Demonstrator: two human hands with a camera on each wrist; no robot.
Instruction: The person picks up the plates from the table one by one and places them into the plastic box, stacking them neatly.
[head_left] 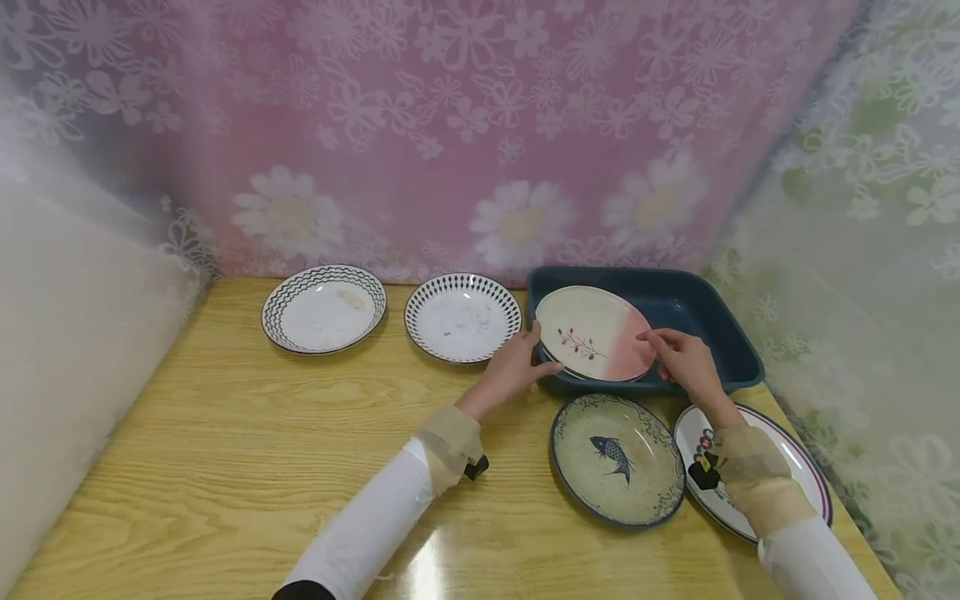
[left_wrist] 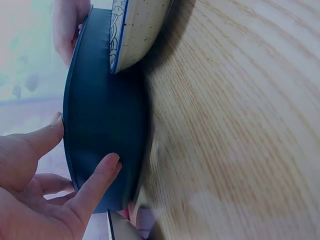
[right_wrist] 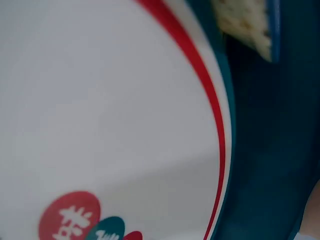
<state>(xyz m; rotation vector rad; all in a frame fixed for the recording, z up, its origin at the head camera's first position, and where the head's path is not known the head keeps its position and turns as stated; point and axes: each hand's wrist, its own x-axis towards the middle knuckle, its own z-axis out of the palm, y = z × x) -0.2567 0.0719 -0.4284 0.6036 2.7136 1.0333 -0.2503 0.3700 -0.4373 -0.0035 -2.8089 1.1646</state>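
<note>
A cream plate with a pink end and a red-berry sprig [head_left: 588, 329] lies at the left end of a teal plastic tub [head_left: 693, 308]. Beneath its front edge shows the rim of another plate. My left hand [head_left: 513, 367] is at the tub's front left corner, thumb beside the plate's edge. In the left wrist view, the fingers of that hand [left_wrist: 45, 205] spread at the tub's rim and outer wall, one finger straight along the wall. With thumb and fingertips, my right hand [head_left: 682, 358] pinches the pink end of the cream plate.
In front of the tub sits a fish-pattern plate [head_left: 618, 462]. A white oval plate with a red rim line [head_left: 798, 467] lies under the right forearm. Two black-and-white patterned plates, one zigzag [head_left: 322, 308] and one diamond-edged [head_left: 462, 318], stand along the back left.
</note>
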